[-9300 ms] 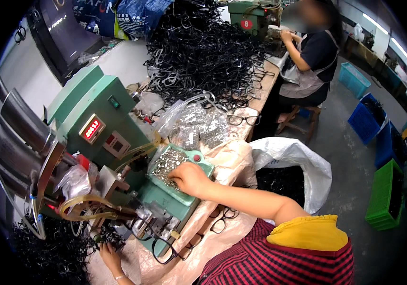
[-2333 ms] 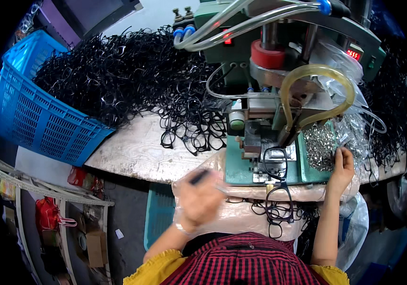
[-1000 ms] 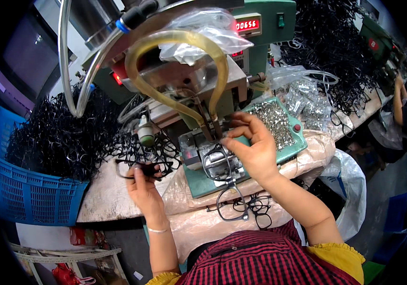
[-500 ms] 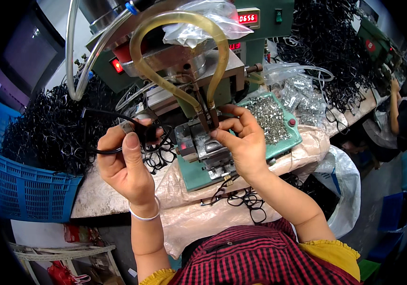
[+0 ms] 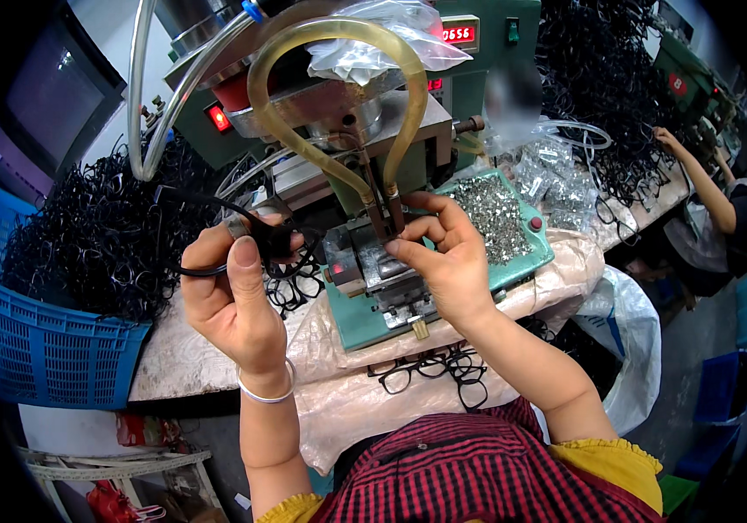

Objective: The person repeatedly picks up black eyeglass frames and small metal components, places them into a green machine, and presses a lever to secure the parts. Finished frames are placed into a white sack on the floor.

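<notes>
your left forearm [image 5: 273, 444] rises from the near edge, the wrist [image 5: 264, 380] almost in line with it. your left hand [image 5: 243, 318] is curled in a grip, its thumb [image 5: 246, 272] pointing to the far side. your right forearm [image 5: 535, 366] slants in from the near right, and your right hand [image 5: 454, 272] reaches far and left, fingers bent, thumb and index tips close together.
</notes>
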A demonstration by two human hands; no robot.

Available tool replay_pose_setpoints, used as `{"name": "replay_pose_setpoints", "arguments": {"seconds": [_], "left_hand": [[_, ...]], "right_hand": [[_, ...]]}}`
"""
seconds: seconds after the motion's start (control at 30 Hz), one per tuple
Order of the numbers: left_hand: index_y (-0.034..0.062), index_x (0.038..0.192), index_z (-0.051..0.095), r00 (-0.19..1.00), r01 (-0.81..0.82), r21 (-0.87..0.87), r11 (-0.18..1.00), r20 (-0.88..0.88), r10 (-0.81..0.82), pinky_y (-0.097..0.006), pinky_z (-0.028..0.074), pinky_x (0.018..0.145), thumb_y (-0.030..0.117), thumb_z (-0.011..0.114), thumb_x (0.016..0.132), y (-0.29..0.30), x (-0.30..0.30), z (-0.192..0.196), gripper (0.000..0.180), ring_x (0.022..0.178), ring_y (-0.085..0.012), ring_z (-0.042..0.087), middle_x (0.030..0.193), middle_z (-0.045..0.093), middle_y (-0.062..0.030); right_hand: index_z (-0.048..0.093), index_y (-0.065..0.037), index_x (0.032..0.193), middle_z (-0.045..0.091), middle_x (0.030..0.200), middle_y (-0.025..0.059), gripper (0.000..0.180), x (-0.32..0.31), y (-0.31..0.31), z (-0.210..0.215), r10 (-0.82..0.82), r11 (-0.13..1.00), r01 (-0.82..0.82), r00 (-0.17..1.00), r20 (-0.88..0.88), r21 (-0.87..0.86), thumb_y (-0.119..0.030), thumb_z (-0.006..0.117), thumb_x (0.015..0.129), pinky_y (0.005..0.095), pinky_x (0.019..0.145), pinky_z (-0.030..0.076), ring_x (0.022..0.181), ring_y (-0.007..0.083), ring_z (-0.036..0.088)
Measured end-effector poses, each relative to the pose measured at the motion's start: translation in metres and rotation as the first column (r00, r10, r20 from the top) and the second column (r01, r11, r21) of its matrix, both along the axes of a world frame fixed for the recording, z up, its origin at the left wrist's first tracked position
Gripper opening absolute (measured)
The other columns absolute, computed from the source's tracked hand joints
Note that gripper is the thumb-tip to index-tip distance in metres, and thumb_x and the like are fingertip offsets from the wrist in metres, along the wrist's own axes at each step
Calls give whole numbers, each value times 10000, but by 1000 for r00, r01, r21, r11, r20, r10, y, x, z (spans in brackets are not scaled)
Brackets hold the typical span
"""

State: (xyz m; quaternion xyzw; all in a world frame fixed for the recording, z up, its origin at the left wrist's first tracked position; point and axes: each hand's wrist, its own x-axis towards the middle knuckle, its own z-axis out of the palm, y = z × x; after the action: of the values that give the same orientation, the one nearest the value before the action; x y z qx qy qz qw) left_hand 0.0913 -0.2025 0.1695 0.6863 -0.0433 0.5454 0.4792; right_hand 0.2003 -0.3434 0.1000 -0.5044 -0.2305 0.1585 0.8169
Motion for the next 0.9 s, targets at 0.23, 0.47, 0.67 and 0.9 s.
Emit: {"name": "replay_pose_setpoints", "arguments": {"seconds": [0.23, 0.47, 0.67, 0.9], "left_hand": [[-15, 1041, 551, 998, 17, -22, 1000, 57, -15, -316, 583, 705, 113, 512, 990, -8, -7, -4, 143, 776, -233, 679, 944, 675, -190], [97, 862, 696, 961, 180, 649, 739, -277, 9, -468, 504, 875, 124, 703, 792, -28, -15, -44, 75, 776, -238, 656, 976, 726, -56], [99, 877, 695, 944, 267, 700, 662, -328, -34, -473, 480, 882, 128, 705, 705, -32, 7, -50, 175, 592, -223, 463, 1078, 705, -58], [34, 1014, 707, 968, 195, 719, 668, -251, -12, -422, 461, 831, -44, 656, 809, -29, -5, -64, 225, 860, -266, 666, 972, 718, -115]], "right_hand": [[463, 34, 1266, 624, 1085, 99, 510, -15, -15, 23, 19, 998, -20, 1000, -23, -68, 73, 617, 782, 277, 920, 452, 1010, 144, 599], [687, -71, 1012, 581, 1246, 180, 297, 55, -76, -42, 15, 419, 719, 606, 795, -555, -111, 713, 719, 483, 1055, 365, 1281, 383, 439], [674, -51, 822, 614, 1069, 149, 142, 98, -101, -71, -209, 516, 769, 541, 815, -378, -90, 731, 698, 466, 938, 419, 1109, 353, 524], [673, -104, 821, 619, 801, 67, 138, 73, -72, -87, -174, 587, 739, 514, 840, -331, -238, 695, 796, 396, 735, 461, 856, 280, 588]]}}
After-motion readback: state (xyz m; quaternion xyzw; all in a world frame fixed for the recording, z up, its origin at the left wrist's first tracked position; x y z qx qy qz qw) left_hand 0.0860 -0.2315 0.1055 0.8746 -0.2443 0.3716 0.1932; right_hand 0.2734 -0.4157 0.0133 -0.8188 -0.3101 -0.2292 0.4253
